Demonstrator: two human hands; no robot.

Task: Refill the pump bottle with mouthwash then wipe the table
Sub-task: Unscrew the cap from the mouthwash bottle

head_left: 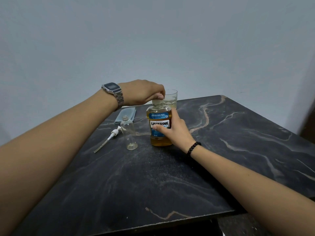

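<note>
An amber mouthwash bottle (157,137) with a blue and white label stands upright near the middle of the dark marble table (170,176). My right hand (175,132) wraps around its body from the right. From above, my left hand (144,91) pinches its clear cap (157,103). Just left of it stands the clear pump bottle (129,133), uncapped and nearly empty. Its white pump head with dip tube (109,137) lies flat on the table further left.
A folded grey-blue cloth (126,114) lies behind the pump bottle. A clear drinking glass (171,97) with a little pale liquid stands behind the mouthwash bottle by the far edge. A plain wall rises behind the table.
</note>
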